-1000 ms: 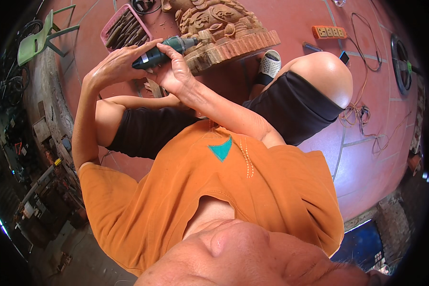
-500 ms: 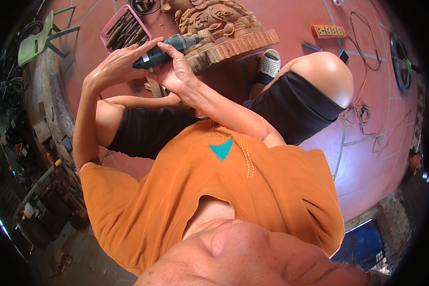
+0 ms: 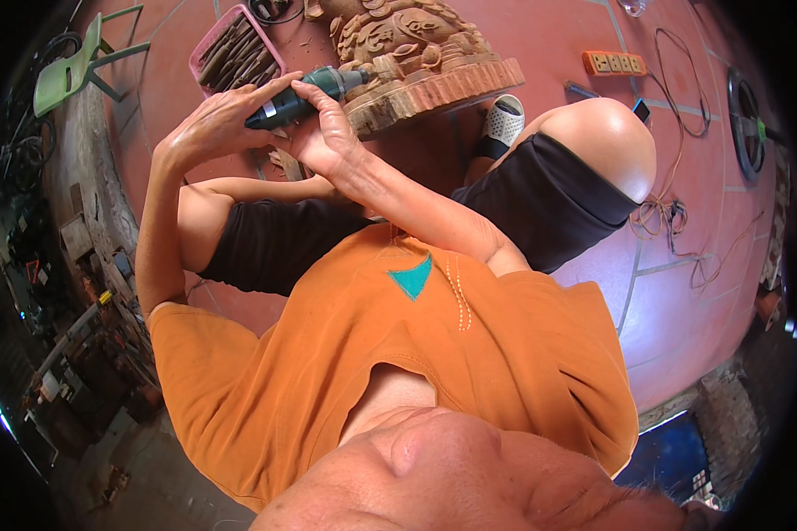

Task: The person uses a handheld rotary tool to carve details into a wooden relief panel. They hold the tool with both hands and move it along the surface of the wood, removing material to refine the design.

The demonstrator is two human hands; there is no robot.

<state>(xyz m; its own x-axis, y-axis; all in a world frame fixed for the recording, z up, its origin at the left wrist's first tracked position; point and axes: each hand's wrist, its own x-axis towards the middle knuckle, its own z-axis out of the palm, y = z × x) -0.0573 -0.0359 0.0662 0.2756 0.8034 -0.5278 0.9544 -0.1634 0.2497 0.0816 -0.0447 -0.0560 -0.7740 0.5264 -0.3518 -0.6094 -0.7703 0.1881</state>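
Two hands: both on one green rotary tool, held low over the floor in front of the seated person.
Tool position: nose points at the edge of the carved wooden sculpture; tip looks to be at or just beside the base rim, contact unclear.
Right hand: fingers wrapped shut around the tool body.
Left hand: fingers stretched flat along the rear end, steadying.
Step in hand: likely fine carving or sanding along the base.
Next move calls for: steady grip, light pressure, small strokes.
Around: pink tray of chisels, green chair, power strip, cables on red tile floor.
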